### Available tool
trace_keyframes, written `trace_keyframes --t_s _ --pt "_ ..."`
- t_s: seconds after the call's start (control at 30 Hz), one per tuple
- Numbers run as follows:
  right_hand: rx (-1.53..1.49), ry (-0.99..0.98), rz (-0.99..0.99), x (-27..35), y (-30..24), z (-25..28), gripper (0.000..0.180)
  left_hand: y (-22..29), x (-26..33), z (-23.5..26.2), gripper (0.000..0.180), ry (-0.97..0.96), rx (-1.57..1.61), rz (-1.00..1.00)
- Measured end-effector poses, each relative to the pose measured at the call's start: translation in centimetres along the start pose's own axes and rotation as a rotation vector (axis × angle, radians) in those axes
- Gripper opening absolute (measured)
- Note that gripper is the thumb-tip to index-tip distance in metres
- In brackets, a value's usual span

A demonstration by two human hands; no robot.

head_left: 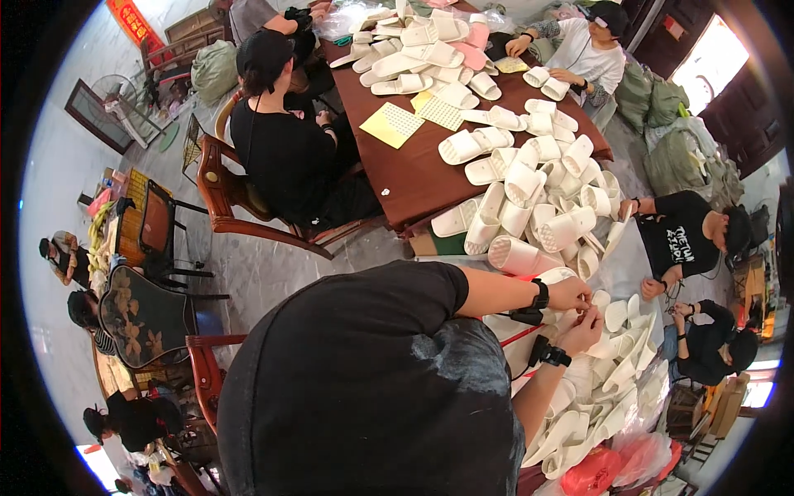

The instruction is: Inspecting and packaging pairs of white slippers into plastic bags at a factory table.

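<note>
My left hand [569,293] and my right hand [584,329] meet fingertip to fingertip at the right of the view, each wrist wearing a black band. Both pinch a small item [589,312] between them; it is too small to tell what it is. They are held over a heap of white slippers [616,372] that spreads below and to the right. A rolled white slipper [517,255] lies just above my left forearm. My black shirt fills the lower middle of the view.
A brown table [413,178] carries many white slippers [529,178], a few pink ones and yellow sheets [391,124]. Several people sit around it on wooden chairs [227,198]. Green sacks [674,161] stand at the right and a red plastic bag [595,471] lies at the lower right.
</note>
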State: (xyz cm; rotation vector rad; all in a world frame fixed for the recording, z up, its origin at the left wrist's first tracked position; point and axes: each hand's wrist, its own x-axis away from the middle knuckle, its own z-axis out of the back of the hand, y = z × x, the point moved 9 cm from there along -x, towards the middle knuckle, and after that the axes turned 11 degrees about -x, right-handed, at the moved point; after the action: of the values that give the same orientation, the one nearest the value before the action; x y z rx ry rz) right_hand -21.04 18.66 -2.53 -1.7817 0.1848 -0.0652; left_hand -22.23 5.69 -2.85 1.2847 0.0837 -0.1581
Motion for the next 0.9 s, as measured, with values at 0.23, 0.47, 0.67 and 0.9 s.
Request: trace_keyframes --t_s 0.23,0.47,0.67,0.9 --pt "-0.050 0.070 0.027 0.2 -0.2 0.7 0.021 -0.1 0.0 -0.2 0.015 -0.010 0.001 -0.034" --pt "-0.061 0.036 0.024 -0.3 0.3 0.9 0.023 1.2 0.4 0.2 0.011 -0.044 -0.004 0.001" --pt "0.009 0.004 0.027 -0.4 0.5 0.6 0.021 1.1 0.3 0.3 0.013 -0.055 0.013 0.035" --pt "0.116 -0.029 0.089 -0.4 0.1 0.0 0.022 0.7 0.3 0.5 0.013 -0.027 0.052 0.040"
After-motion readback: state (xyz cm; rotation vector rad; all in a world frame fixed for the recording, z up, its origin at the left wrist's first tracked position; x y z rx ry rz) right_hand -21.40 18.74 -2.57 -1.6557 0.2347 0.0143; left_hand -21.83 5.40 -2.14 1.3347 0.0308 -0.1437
